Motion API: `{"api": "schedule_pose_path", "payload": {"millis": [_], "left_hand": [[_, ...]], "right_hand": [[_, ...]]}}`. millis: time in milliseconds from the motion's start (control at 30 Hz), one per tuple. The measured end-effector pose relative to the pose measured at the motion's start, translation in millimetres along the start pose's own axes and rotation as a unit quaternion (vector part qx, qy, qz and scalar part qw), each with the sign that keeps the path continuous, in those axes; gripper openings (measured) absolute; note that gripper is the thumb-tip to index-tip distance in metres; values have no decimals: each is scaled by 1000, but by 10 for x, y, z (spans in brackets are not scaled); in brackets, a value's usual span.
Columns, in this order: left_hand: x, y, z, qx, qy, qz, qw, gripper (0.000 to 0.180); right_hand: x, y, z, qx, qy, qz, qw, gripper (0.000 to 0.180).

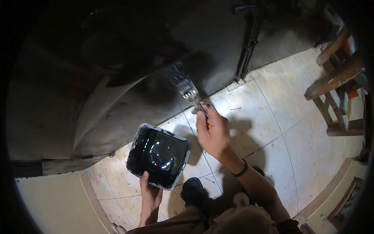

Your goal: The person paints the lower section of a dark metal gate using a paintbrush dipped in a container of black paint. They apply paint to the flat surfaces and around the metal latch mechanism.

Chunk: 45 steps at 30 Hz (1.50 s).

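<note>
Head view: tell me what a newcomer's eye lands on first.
At centre, the right hand holds a paintbrush with its bristles against a dark, glossy panel. Just below and left, the left hand grips a square tub of shiny black paint above the pale tiled floor.

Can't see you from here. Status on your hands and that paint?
Left hand holding square tub of black paint. Right hand gripping flat paintbrush, bristles against dark panel. Nothing in between.

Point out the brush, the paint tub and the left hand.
brush [186, 87], head view, on the metal ferrule.
paint tub [137, 137], head view, on its left rim.
left hand [150, 195], head view, on the back of the hand.
</note>
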<state>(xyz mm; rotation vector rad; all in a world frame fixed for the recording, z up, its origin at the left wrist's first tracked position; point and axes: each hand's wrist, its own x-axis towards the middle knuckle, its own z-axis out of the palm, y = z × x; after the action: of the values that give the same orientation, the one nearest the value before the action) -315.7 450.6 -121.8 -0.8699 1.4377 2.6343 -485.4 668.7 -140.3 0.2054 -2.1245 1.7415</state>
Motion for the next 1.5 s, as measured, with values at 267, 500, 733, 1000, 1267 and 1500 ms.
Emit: {"api": "schedule_pose_path", "payload": {"millis": [267,500,733,1000,1267,1500], "left_hand": [[-14,2,42,10,-14,-8,1000,66],[44,-34,33,-10,-22,-8,1000,59],[30,-20,-59,-10,-32,-33,999,61],[23,1,-64,7,-17,-28,999,63],[20,39,-5,12,-49,-17,999,64],[125,20,32,20,-73,-20,997,65]], "right_hand": [[30,197,-173,-55,-13,115,992,19],[220,245,-160,-79,37,94,992,19],[302,-47,-134,-68,14,130,989,20],[215,-233,36,-40,6,130,991,18],[-42,271,25,-109,12,75,991,19],[13,612,-28,-134,9,89,987,21]]}}
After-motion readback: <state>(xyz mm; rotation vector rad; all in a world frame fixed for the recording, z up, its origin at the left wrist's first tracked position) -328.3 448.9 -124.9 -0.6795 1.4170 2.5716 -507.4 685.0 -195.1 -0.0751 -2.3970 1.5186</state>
